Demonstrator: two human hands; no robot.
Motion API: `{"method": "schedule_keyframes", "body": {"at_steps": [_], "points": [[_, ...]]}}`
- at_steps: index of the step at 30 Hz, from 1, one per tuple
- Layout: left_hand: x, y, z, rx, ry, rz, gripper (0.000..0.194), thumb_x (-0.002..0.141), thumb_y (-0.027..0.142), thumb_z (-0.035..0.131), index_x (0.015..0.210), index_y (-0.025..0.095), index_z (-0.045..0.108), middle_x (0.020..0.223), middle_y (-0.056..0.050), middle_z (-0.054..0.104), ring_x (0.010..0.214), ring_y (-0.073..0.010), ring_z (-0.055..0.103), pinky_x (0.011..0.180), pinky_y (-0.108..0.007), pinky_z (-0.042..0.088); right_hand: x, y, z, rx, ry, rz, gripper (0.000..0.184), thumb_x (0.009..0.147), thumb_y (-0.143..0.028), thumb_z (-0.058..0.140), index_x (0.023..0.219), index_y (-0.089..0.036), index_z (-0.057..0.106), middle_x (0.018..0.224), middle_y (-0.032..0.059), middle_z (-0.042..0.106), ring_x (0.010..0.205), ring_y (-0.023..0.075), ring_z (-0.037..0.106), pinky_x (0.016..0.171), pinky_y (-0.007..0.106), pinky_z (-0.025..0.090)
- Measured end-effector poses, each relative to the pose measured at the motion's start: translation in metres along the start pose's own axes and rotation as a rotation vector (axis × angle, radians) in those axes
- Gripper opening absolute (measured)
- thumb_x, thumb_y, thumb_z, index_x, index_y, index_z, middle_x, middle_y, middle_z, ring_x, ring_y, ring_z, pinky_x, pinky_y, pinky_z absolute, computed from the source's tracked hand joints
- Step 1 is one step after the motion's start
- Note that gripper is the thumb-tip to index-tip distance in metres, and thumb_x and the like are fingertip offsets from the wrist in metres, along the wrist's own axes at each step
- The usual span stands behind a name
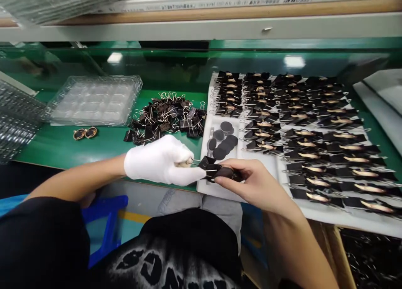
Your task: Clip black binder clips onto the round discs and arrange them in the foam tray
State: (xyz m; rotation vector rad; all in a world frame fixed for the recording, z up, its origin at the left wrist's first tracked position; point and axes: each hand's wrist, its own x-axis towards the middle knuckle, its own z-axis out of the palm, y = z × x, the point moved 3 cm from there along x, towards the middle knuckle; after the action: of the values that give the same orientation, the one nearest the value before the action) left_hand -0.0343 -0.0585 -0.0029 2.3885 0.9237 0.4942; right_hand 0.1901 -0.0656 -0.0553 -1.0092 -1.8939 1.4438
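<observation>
My left hand (161,161), in a white glove, pinches the wire handles of a black binder clip (206,163). My bare right hand (259,186) grips a dark round piece (225,172) against the clip's jaw side; its far part is hidden by my fingers. Both hands meet over the front left corner of a white tray (204,189). Just behind them, loose black discs (226,145) lie in one part of that tray. A heap of loose binder clips (166,118) sits on the green table to the left of the tray.
Rows of clipped pieces with gold-coloured edges (295,109) fill much of the tray. Clear plastic trays (94,99) are stacked at the left, near two gold-rimmed round pieces (85,133). A shelf edge (201,28) crosses above the green table (103,150). More black items fill a box (373,259) below right.
</observation>
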Motion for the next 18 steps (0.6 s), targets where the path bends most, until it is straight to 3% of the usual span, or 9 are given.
{"method": "schedule_keyframes", "body": {"at_steps": [6, 11, 14, 16, 18], "points": [[0.007, 0.006, -0.001, 0.11, -0.13, 0.043, 0.055, 0.091, 0.043, 0.065, 0.056, 0.02, 0.029, 0.052, 0.007, 0.021, 0.05, -0.0091, 0.015, 0.048, -0.031, 0.015, 0.002, -0.009, -0.003, -0.003, -0.125, -0.022, 0.014, 0.091, -0.032, 0.076, 0.083, -0.021, 0.077, 0.072, -0.0022, 0.071, 0.066, 0.0134, 0.061, 0.063, 0.025, 0.047], [0.011, 0.007, -0.004, 0.204, -0.19, 0.01, 0.054, 0.091, 0.055, 0.063, 0.055, 0.02, 0.042, 0.049, 0.004, 0.039, 0.045, -0.0091, 0.028, 0.048, -0.03, 0.021, -0.001, -0.01, -0.005, -0.055, -0.13, -0.043, 0.016, 0.093, -0.029, 0.075, 0.079, -0.021, 0.076, 0.07, -0.0042, 0.071, 0.064, 0.0117, 0.06, 0.061, 0.024, 0.045], [0.012, 0.004, -0.007, 0.229, -0.178, -0.093, 0.04, 0.093, 0.053, 0.061, 0.07, 0.02, 0.061, 0.056, 0.003, 0.054, 0.047, -0.0102, 0.041, 0.05, -0.028, 0.028, -0.005, -0.01, -0.005, -0.209, -0.015, -0.125, 0.013, 0.097, -0.03, 0.071, 0.089, -0.023, 0.078, 0.076, -0.0026, 0.075, 0.066, 0.0136, 0.065, 0.059, 0.026, 0.045], [0.01, 0.0, -0.003, 0.043, -0.163, -0.227, 0.039, 0.101, 0.051, 0.048, 0.088, 0.019, 0.067, 0.066, 0.001, 0.065, 0.052, -0.0115, 0.052, 0.053, -0.026, 0.037, -0.007, -0.014, -0.004, -0.403, 0.15, -0.28, 0.014, 0.101, -0.026, 0.066, 0.1, -0.024, 0.079, 0.091, 0.0018, 0.081, 0.077, 0.0182, 0.072, 0.065, 0.03, 0.05], [0.009, -0.004, 0.006, -0.269, -0.173, -0.382, 0.053, 0.108, 0.053, 0.031, 0.09, 0.018, 0.066, 0.072, -0.002, 0.07, 0.056, -0.0123, 0.061, 0.056, -0.026, 0.045, -0.01, -0.019, -0.001, -0.68, 0.343, -0.487, 0.021, 0.101, -0.017, 0.062, 0.11, -0.025, 0.079, 0.108, 0.0056, 0.083, 0.091, 0.0232, 0.076, 0.074, 0.035, 0.054]]}}
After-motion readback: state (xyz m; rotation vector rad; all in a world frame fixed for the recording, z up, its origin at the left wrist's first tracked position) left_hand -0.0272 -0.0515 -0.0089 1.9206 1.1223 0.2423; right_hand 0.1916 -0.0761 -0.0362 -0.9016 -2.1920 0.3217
